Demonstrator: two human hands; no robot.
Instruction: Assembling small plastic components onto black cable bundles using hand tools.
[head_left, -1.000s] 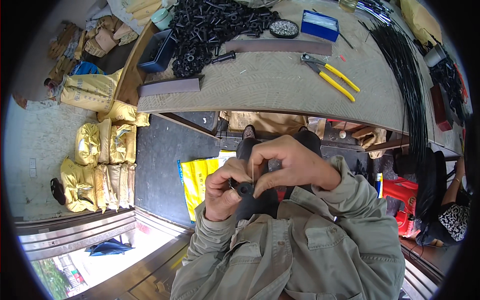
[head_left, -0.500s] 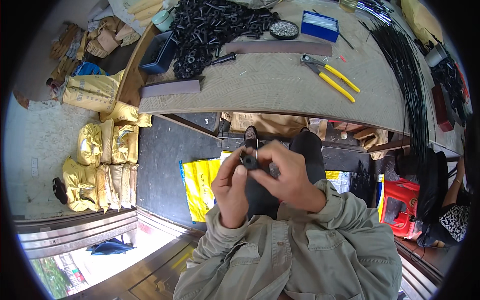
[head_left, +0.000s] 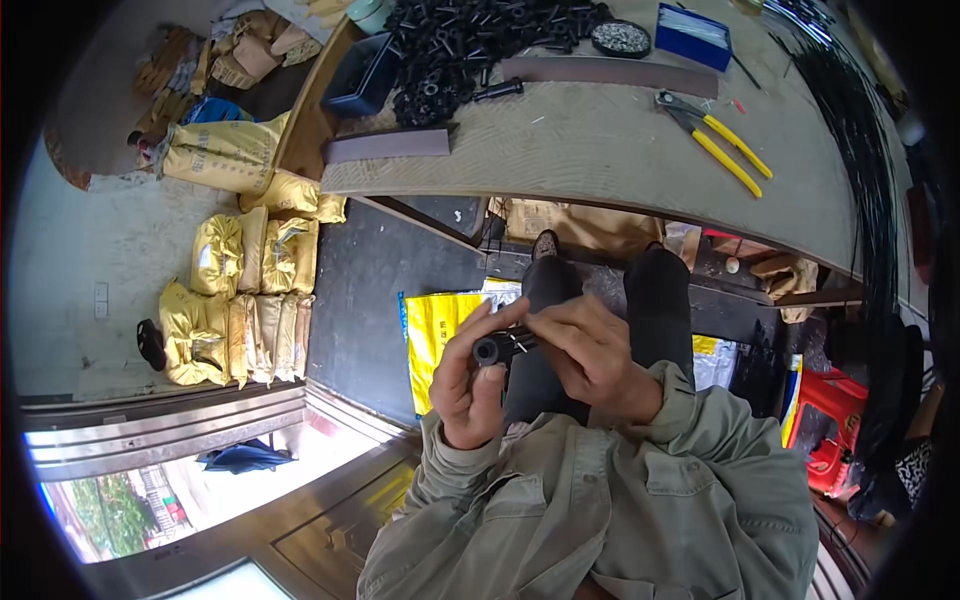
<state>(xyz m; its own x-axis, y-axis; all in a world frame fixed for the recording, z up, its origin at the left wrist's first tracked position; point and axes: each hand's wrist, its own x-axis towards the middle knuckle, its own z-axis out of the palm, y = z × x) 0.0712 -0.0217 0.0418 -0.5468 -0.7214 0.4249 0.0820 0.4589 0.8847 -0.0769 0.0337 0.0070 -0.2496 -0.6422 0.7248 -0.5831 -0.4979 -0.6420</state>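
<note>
Olive-green shirt (head_left: 620, 500), dark trousers (head_left: 655, 290)

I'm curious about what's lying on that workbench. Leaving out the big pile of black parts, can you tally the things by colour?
Yellow: 1, the pliers
Blue: 2, the box and the tray
Dark grey-brown: 2, the short flat bar and the long flat bar
Black: 1, the round tin
Total: 6
</note>
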